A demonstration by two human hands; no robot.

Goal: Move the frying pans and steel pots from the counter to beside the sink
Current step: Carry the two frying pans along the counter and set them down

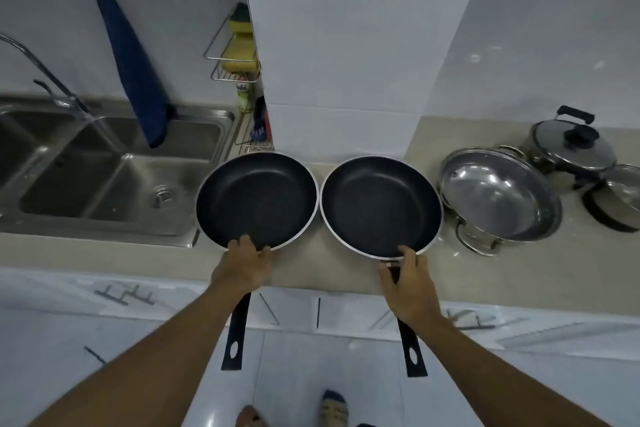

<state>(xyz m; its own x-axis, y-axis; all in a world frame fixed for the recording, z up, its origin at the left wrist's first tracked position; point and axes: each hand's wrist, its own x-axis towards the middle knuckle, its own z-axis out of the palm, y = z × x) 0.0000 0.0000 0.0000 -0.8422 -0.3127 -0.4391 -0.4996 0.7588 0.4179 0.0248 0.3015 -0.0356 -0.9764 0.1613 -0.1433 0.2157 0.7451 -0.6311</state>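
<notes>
Two black non-stick frying pans rest side by side on the beige counter (485, 274), their handles sticking out over the front edge. My left hand (244, 265) grips the handle base of the left pan (256, 199), which sits right beside the steel sink (104, 177). My right hand (410, 282) grips the handle base of the right pan (381, 206). To the right stands a wide steel pot (498, 194) with a glass lid. Behind it is a lidded steel pot (571, 149) with a black knob. A third pot (620, 198) is cut off by the right edge.
A curved tap (45, 73) arches over the sink. A blue cloth (131, 62) hangs on the tiled wall. A wire rack (239, 55) with yellow sponges and a bottle hangs by the wall corner. White cabinets and my feet show below.
</notes>
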